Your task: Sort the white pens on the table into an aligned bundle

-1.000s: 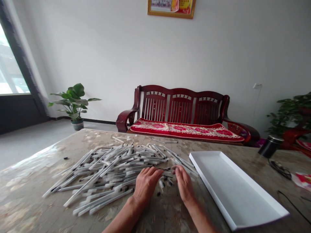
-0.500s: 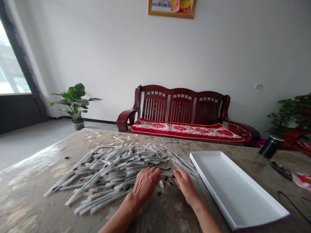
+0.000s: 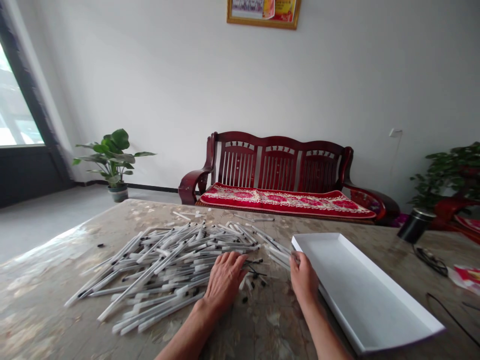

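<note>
While everything is carried by mottled table [image 3: 56, 280], white tray [image 3: 360, 285] is laid at right. Left of it pile of white pens [image 3: 168, 260] is spread. On pile edge left hand [image 3: 223, 285] is laid flat, fingers spread. By right hand [image 3: 304, 280], fingers drawn together, few pens [image 3: 279, 257] are touched just beside tray corner; real pinch cannot be told. Gathering is judged in hand; firm pinch and lift over tray rim are called for. Between hands black caps [image 3: 258, 275] are scattered.

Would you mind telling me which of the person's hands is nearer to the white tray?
Right. The right hand is just beside the white tray, at its left rim; the left hand lies farther left, on the pen pile.
</note>
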